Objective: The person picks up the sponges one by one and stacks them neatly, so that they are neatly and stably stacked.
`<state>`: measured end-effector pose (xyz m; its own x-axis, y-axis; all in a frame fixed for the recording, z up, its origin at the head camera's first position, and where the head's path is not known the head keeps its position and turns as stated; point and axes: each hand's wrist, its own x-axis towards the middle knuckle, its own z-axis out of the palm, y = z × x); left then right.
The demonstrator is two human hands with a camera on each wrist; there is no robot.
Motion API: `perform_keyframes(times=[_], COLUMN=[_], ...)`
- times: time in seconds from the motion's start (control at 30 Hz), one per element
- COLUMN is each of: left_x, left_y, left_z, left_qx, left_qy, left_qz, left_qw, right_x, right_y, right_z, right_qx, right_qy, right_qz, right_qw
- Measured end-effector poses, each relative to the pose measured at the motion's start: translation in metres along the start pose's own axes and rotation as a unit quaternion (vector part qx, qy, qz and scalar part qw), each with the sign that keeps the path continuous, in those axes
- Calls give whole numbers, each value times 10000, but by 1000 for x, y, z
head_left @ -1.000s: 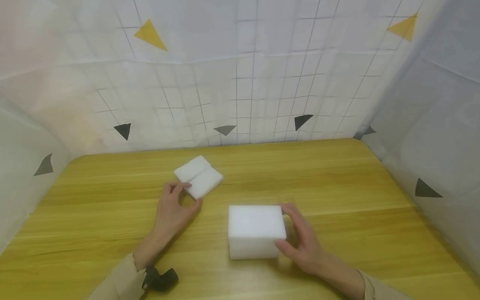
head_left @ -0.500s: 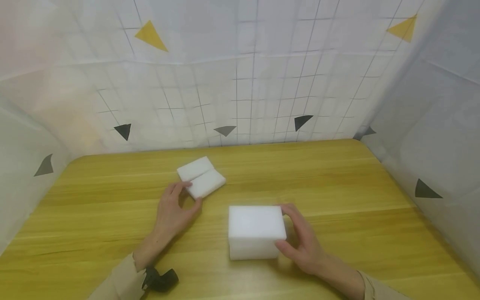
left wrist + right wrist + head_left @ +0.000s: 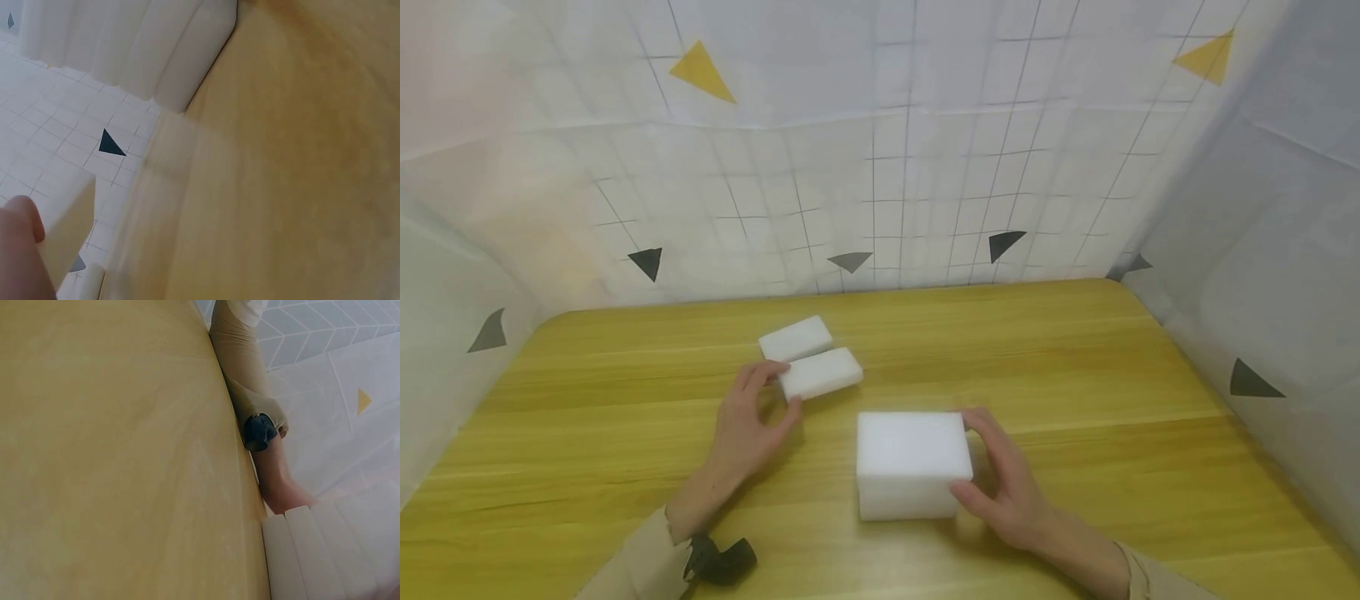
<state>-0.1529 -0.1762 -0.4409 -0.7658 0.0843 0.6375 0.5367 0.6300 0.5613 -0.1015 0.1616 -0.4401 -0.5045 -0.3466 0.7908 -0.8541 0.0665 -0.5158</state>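
In the head view my left hand pinches the left end of a flat white foam block. The left wrist view shows the thumb against that block, which stands off the table there. Just behind it a second white foam block lies flat. My right hand grips the right side of a stack of white foam blocks, thumb at the near corner and fingers at the far one. Several layers of this stack show in the right wrist view.
All of this is on a yellow wood-grain table. White sheeting with a grid and triangles rises at its back edge and along both sides. A black wrist device sits at the left cuff.
The front block under my left hand has turned and shifted slightly right, and a gap has opened between it and the block behind. The right hand and the stack stay put.
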Motion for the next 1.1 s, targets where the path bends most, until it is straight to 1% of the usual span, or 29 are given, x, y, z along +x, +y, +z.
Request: perform_keyframes(times=[0.1,0.2,0.3,0.4,0.43,0.63,0.77,0.9,0.97,1.1], left_x=[0,-1,0,1,1,1,1,1,2,0], left_y=[1,3,10,17,20,28,33,40,44,53], left_z=[0,4,9,14,15,17,17,19,20,22], left_qx=[-116,-326,-614,-868,-929,-1212,-1341,-1530,-1723,-2152], left_qy=[121,387,707,952,1004,1311,1516,1736,1825,1894], left_qz=[255,659,1174,1528,1588,1708,1892,2112,2189,2283], left_qw=[9995,9965,9887,9798,9778,9690,9609,9497,9429,9304], right_x=[0,0,0,0,0,0,0,1,0,0], right_y=[0,0,0,-1,-1,-1,-2,-2,-2,-2], right_z=[0,0,1,1,1,1,0,1,1,1], right_qx=[-5,15,42,41,39,18,8,0,4,21], right_qy=[-6,-5,9,12,14,8,-10,-5,4,14], right_qz=[29,56,33,36,36,57,99,108,104,80], right_qw=[10000,10000,10000,10000,10000,10000,9999,9999,9999,10000])
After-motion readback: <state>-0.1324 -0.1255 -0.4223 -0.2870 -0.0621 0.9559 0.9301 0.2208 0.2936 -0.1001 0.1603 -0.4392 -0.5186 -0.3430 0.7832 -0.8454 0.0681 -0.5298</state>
